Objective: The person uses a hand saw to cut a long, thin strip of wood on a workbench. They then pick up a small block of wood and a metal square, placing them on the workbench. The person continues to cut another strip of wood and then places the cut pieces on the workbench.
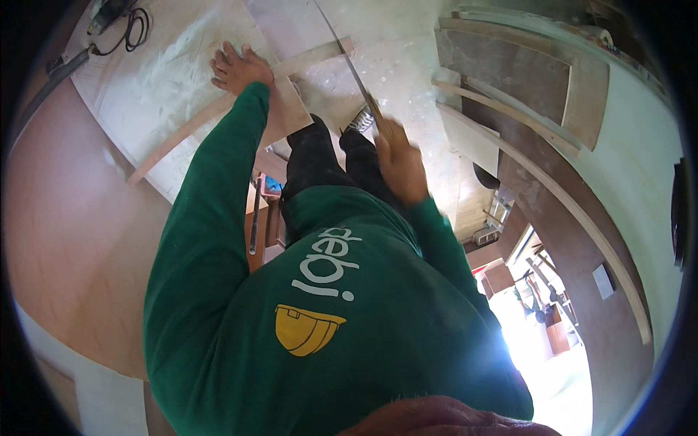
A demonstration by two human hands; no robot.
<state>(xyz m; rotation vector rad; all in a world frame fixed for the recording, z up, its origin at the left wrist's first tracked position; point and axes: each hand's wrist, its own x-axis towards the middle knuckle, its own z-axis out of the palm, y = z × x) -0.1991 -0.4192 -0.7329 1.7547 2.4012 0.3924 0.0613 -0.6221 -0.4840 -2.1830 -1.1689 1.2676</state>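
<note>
My left hand lies with its fingers spread on a pale wooden strip across the dusty workbench. One end of this strip reaches out past the bench edge. A handsaw is gripped in my right hand, its fingers wrapped round the wooden handle. The blade shows almost edge-on, pointing up and away to the left, beside the strip's overhanging end. Whether the teeth touch the wood, I cannot tell.
A power tool with a black cord rests at the far left of the bench. Wooden panels and a long curved-looking strip lean along the right wall. My legs stand close to the bench edge.
</note>
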